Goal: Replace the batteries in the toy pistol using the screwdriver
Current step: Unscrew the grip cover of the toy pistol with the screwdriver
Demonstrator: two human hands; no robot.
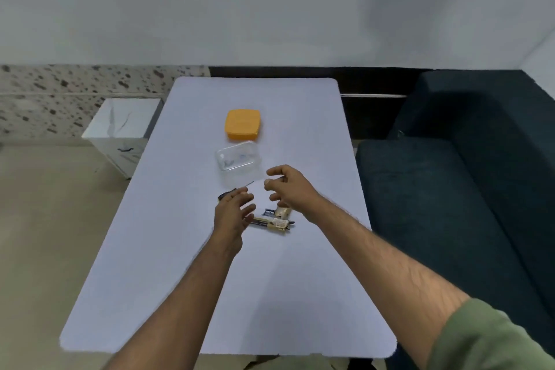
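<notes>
A gold and black toy pistol (274, 221) lies on its side on the white table (186, 279), partly under my hands. My left hand (232, 212) hovers just left of it with fingers spread and relaxed, holding nothing. The screwdriver (237, 191) lies on the table behind my left hand, its dark handle to the left and thin shaft pointing right. My right hand (288, 186) hangs above the pistol's far side, fingers loosely curled; a small dark thing seems to sit at its fingertips, too blurred to identify.
A clear plastic box (238, 161) with small items inside stands behind the hands, its orange lid (242, 124) further back. A dark blue sofa (468, 189) runs along the table's right edge. A white marble-look side table (123, 129) stands to the left.
</notes>
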